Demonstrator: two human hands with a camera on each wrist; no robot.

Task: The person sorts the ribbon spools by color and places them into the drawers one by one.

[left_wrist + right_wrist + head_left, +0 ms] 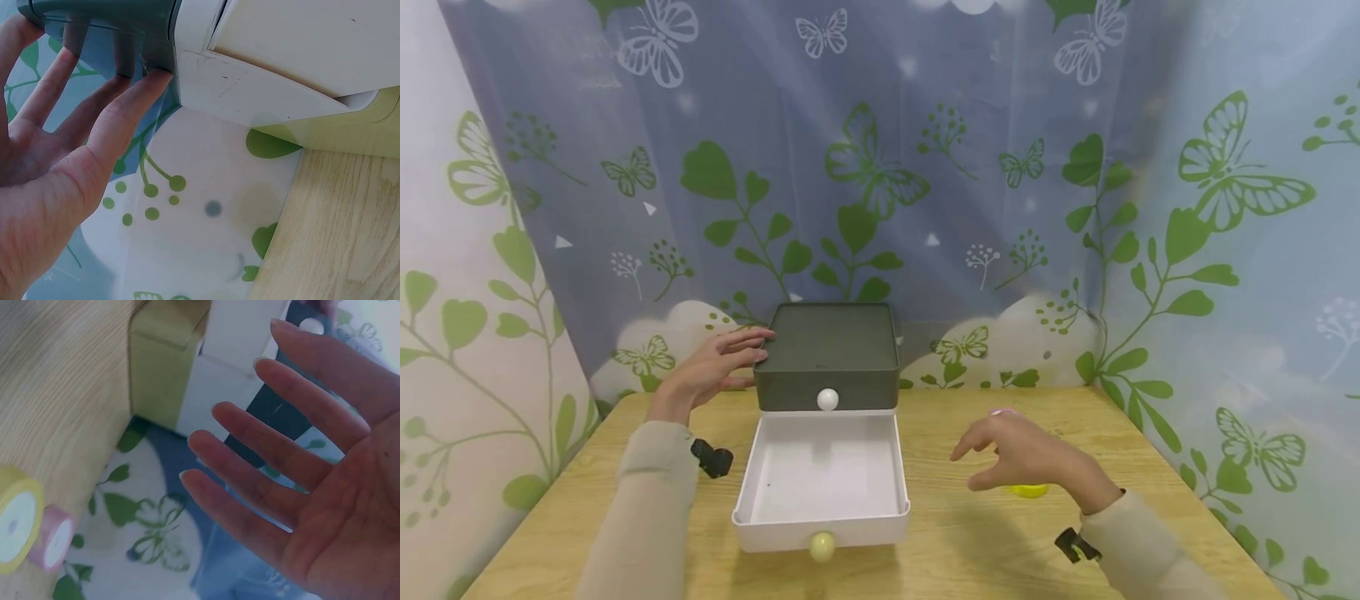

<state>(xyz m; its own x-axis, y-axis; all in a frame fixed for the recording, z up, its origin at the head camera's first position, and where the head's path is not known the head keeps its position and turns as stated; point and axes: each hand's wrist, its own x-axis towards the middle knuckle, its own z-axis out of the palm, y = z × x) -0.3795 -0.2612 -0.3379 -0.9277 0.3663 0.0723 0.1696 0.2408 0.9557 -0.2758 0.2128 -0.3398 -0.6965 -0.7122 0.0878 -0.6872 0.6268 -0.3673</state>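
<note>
A small drawer unit [827, 342] stands against the back cloth, its top tier dark green with a white round knob [827, 400]. Below that tier the white drawer [865, 532] is pulled out towards me, bare inside, with a pale yellow knob [822, 547] on its front. My left hand [711, 368] rests its fingertips on the left side of the dark tier, fingers spread; the left wrist view shows the fingers [109, 134] extended along it. To the right of the unit, my right hand [1026, 454] hovers over the table with relaxed fingers and holds nothing.
Beneath and behind the right hand, a yellow roll [19, 519] and a smaller pink roll [53, 537] sit on the wooden table [940, 533]. A pale green bottom tier [156, 381] shows under the white one. Printed cloth [970, 208] surrounds the table on three sides.
</note>
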